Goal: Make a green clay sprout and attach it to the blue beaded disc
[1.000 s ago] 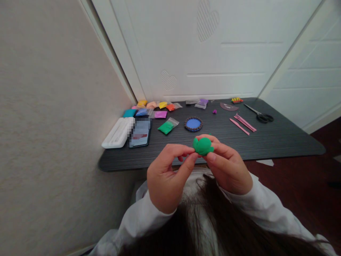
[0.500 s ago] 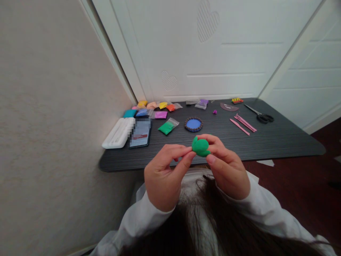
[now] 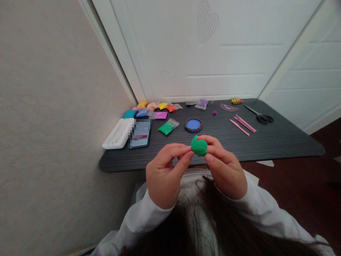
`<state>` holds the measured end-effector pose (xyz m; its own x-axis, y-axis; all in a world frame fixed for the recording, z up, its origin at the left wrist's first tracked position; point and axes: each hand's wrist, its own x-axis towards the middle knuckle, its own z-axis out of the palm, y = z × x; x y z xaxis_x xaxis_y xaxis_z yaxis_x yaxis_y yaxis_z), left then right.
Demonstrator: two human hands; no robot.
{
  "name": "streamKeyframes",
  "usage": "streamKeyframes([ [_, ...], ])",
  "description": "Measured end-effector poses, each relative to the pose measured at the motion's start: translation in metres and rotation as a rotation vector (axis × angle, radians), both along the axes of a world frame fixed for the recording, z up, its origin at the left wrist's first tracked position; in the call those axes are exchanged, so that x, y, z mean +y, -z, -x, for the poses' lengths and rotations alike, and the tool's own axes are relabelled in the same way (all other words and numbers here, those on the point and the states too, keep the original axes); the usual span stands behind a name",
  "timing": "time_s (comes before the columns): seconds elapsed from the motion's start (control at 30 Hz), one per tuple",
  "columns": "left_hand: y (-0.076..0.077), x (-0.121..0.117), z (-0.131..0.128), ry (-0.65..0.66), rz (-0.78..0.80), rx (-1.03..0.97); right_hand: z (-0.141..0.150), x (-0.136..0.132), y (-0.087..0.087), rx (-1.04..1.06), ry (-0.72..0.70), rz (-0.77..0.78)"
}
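Note:
A green modelling clay figure (image 3: 199,147), rounded with small limb-like pieces, is held up between my two hands above the table's front edge. Thumb and fingertips of my left hand (image 3: 168,170) pinch its left side. My right hand (image 3: 226,167) grips its right side between thumb and fingers, and a tiny bit of green shows behind those fingers. Beyond the hands lies a blue clay disc (image 3: 193,124) ringed with small brown balls. To its left rests an opened bag of green clay (image 3: 167,127).
Several bags of coloured clay, one of them pink (image 3: 161,115), lie at the back left beside a phone (image 3: 141,133) and white case (image 3: 119,133). Pink modelling tools (image 3: 243,124), scissors (image 3: 261,116) and a purple clay bit (image 3: 214,112) lie on the right of the dark table (image 3: 128,161).
Both hands have shifted very slightly, the right one a little to the left. The green clay figure is turned a little and stays between them.

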<state>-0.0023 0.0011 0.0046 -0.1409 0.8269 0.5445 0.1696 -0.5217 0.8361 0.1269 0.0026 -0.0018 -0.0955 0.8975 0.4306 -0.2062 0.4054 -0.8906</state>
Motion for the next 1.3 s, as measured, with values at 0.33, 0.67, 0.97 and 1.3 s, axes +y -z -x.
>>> streamKeyframes([
  [0.33, 0.0029, 0.0028, -0.0033, 0.057, 0.053, -0.165, 0.0024, 0.0008, 0.0024, 0.055, -0.02, 0.021],
  [0.67, 0.0053, 0.0042, -0.0027, 0.122, 0.115, -0.249, -0.0006, 0.0008, 0.0012, -0.053, 0.042, -0.034],
  [0.97, 0.0077, 0.008, -0.0038, 0.168, 0.205, -0.408, -0.0027, -0.0003, -0.0016, -0.157, 0.036, -0.061],
  [1.3, 0.0082, 0.0076, -0.0008, 0.247, 0.268, -0.426, -0.0055, -0.0006, -0.0038, -0.236, 0.073, -0.116],
])
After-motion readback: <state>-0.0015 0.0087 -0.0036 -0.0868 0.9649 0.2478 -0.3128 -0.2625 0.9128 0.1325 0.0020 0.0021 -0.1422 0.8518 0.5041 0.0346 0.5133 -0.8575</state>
